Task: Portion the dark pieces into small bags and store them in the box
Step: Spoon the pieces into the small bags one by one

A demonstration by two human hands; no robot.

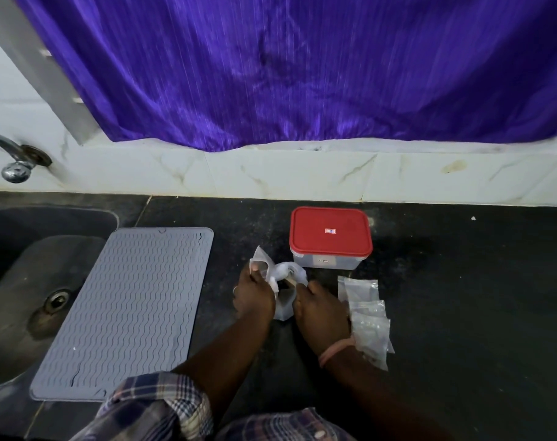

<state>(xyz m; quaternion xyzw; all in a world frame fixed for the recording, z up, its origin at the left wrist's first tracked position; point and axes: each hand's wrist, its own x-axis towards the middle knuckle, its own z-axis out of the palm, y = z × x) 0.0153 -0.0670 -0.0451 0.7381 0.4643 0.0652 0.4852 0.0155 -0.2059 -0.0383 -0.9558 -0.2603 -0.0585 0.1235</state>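
A clear plastic bag (283, 278) with dark contents sits on the black counter in front of me. My left hand (253, 297) pinches its crumpled top on the left side. My right hand (321, 313) grips the bag's right side. The dark pieces inside are mostly hidden by the plastic and my fingers. A clear box with a red lid (330, 232) stands just behind the bag, lid on. Several small empty clear bags (366, 310) lie in a row to the right of my right hand.
A grey ribbed silicone mat (127, 310) lies to the left, partly over the edge of a dark sink (19, 281). A metal tap (14, 160) juts from the tiled wall. A purple curtain (270, 68) hangs behind the counter.
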